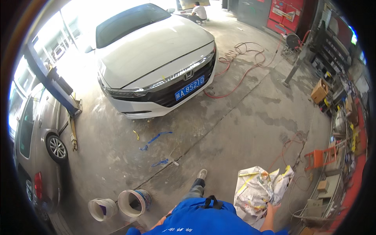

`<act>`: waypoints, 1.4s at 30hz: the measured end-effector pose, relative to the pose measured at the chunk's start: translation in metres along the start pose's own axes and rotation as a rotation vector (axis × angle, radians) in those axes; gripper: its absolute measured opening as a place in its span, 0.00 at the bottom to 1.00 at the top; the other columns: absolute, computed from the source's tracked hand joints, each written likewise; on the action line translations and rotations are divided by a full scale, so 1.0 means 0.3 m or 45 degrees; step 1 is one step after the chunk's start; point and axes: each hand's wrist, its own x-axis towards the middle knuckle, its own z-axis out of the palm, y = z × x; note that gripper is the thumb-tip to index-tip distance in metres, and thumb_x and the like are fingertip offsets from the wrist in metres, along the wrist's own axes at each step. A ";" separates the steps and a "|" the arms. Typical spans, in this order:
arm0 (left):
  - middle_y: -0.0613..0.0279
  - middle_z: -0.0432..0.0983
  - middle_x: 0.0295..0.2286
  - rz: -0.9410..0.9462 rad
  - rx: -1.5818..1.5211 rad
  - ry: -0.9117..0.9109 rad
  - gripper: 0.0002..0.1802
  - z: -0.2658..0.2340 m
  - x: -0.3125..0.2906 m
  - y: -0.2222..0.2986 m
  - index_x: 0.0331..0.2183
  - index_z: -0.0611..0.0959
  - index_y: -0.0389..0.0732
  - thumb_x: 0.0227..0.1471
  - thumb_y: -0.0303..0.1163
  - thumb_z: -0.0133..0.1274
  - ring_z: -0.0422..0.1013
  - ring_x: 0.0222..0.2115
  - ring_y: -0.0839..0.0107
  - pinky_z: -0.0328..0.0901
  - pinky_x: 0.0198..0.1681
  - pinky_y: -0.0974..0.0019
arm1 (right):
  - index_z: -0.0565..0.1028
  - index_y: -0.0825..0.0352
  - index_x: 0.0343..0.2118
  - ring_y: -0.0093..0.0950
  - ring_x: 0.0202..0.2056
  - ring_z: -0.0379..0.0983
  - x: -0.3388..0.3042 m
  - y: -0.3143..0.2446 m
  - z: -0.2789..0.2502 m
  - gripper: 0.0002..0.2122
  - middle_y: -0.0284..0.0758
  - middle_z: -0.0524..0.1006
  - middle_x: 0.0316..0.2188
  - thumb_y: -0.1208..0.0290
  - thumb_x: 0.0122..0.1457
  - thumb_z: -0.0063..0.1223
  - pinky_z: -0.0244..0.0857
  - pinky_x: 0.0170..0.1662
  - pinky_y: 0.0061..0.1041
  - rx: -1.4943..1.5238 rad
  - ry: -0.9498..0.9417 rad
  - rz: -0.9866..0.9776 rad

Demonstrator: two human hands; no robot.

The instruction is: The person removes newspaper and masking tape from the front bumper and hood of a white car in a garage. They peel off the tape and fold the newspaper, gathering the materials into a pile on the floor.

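Note:
My right hand point(273, 208) is closed on the lower right edge of a bundle of crumpled masking paper point(252, 190). The bundle is whitish, with yellow strips along its folds, and hangs at my right side above the floor. Some of my fingers are hidden by the paper. Of my left arm point(161, 221) only a small bare part shows, beside my blue top; the fingers of that hand cannot be made out. Two white buckets stand at the lower left: a larger bucket point(123, 209) with something dark inside, and a smaller bucket point(95, 213).
A white car point(156, 55) faces me ahead. Torn blue tape point(159, 136) lies on the concrete. Red hose point(250, 74) coils beyond the car's right side. Cluttered shelving and an orange stool point(319, 158) line the right. A grey vehicle point(43, 129) and lift post point(53, 84) stand left. Someone point(199, 12) sits far back.

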 end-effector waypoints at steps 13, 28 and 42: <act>0.56 0.61 0.60 -0.232 0.460 -0.362 0.42 0.335 0.254 0.714 0.60 0.68 0.42 0.58 0.66 0.38 0.60 0.59 0.59 0.54 0.63 0.56 | 0.56 0.71 0.62 0.40 0.60 0.59 0.234 -0.169 0.167 0.48 0.49 0.61 0.60 0.65 0.36 0.70 0.52 0.63 0.35 -0.428 0.172 0.012; 0.40 0.68 0.53 0.209 1.481 0.033 0.45 0.704 0.781 0.935 0.57 0.72 0.48 0.53 0.72 0.32 0.64 0.54 0.45 0.60 0.55 0.50 | 0.62 0.69 0.59 0.35 0.58 0.63 0.621 -1.029 0.622 0.37 0.47 0.66 0.57 0.61 0.46 0.65 0.56 0.61 0.33 -0.599 -0.185 -0.339; 0.66 0.70 0.17 0.603 0.534 0.336 0.33 0.816 0.711 1.552 0.35 0.84 0.41 0.53 0.65 0.50 0.64 0.15 0.72 0.62 0.17 0.67 | 0.67 0.67 0.56 0.32 0.54 0.68 0.902 -1.493 0.743 0.29 0.45 0.71 0.53 0.58 0.54 0.60 0.60 0.58 0.32 -0.750 -0.173 -0.548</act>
